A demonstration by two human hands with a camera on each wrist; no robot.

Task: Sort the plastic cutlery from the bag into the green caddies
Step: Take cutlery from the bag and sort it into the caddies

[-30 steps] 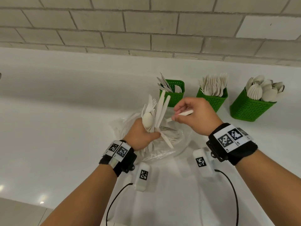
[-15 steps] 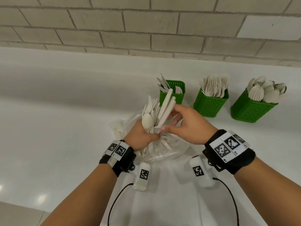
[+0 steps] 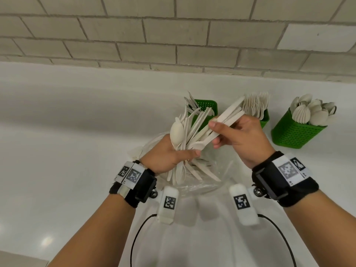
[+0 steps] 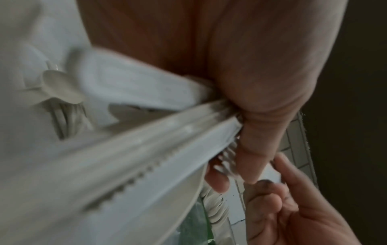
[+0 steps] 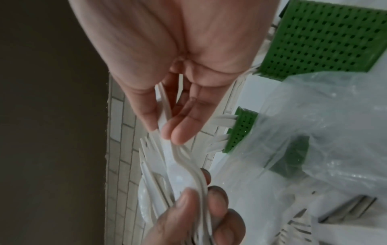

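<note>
The right hand (image 3: 244,139) has its fingers (image 3: 216,125) curled round a few white plastic knives (image 3: 230,114), pinching them near the middle. The knives tilt up and away toward the far caddies. One knife with little teeth on its edge shows up close in the left wrist view.

The left hand (image 3: 169,154) has its fingers (image 3: 192,152) wrapped tight round a mixed bunch of cutlery (image 3: 185,130). There is a spoon (image 3: 176,132) at the front, and forks and knives stick up behind it like a fan. The handles poke out below the hand. The two hands are close together, and the knives in the right hand touch the bunch.

Under both hands lies a clear plastic bag (image 3: 217,170) on the white table (image 3: 67,132), with more cutlery inside it.

Behind the hands stand three green caddies in a row by the brick wall (image 3: 173,31). The left caddy (image 3: 209,106) holds knives, the middle caddy (image 3: 264,118) holds forks, and the right caddy (image 3: 294,133) holds spoons.
</note>
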